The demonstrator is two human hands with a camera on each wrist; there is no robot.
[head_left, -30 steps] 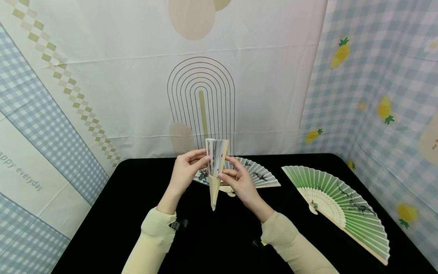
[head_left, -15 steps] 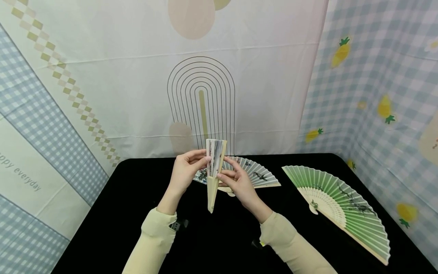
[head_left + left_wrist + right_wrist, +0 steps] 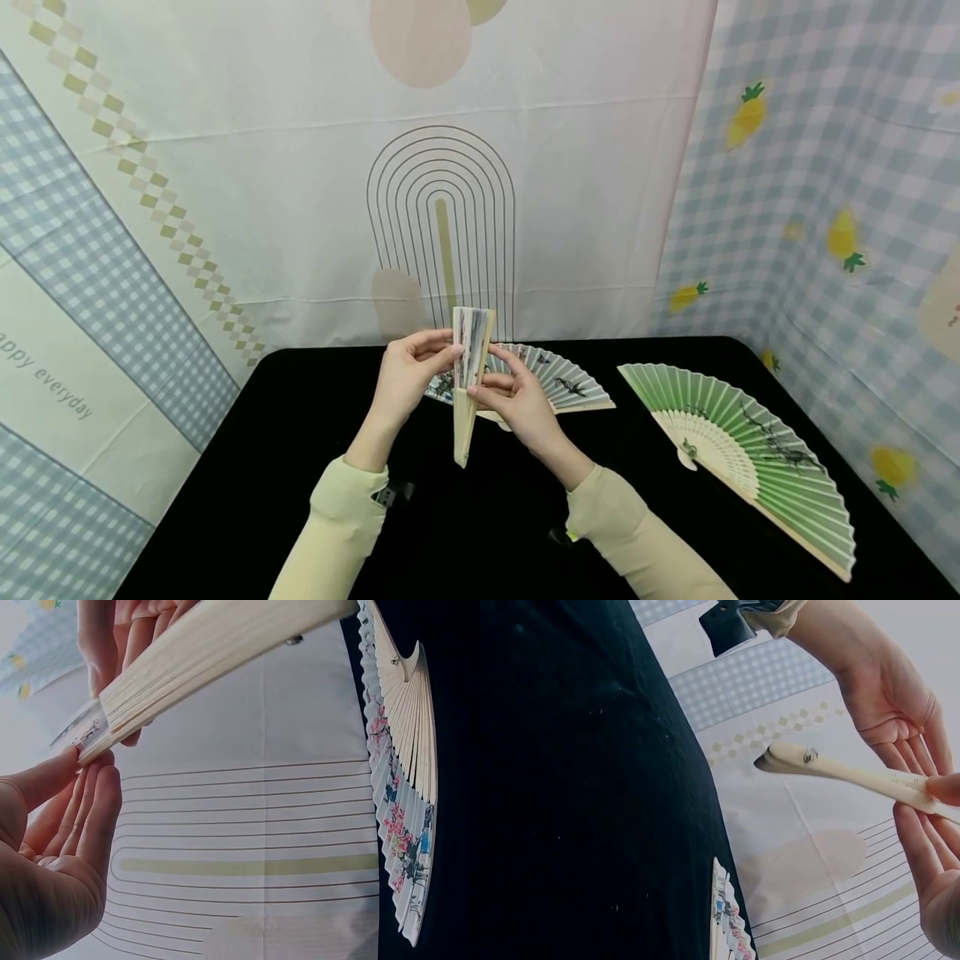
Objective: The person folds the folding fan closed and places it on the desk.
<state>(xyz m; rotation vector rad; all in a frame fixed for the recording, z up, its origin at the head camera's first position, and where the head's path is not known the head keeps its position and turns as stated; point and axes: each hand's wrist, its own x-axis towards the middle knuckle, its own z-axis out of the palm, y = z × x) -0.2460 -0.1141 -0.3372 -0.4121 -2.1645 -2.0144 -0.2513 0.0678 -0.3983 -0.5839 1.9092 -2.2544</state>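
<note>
A nearly folded hand fan (image 3: 463, 425) stands upright between my hands in the head view, its pale wooden ribs pointing down and its printed leaf on top. My left hand (image 3: 405, 379) pinches the leaf's left side between thumb and fingers. On the other side, my right hand (image 3: 521, 408) grips the fan where ribs meet leaf, thumb in front. The left wrist view shows the ribs of the fan (image 3: 217, 660) stacked closely together. The rivet end of the fan (image 3: 810, 755) shows in the right wrist view.
Behind the hands, a spread white fan (image 3: 562, 379) with flowers and birds lies on the black table (image 3: 300, 400), partly hidden. A spread green fan (image 3: 780, 450) lies at the right. Patterned cloth (image 3: 585, 208) hangs behind the table.
The fan between my hands has narrowed, and its lower end has swung slightly left. My right hand has moved a little left; the left hand has hardly moved.
</note>
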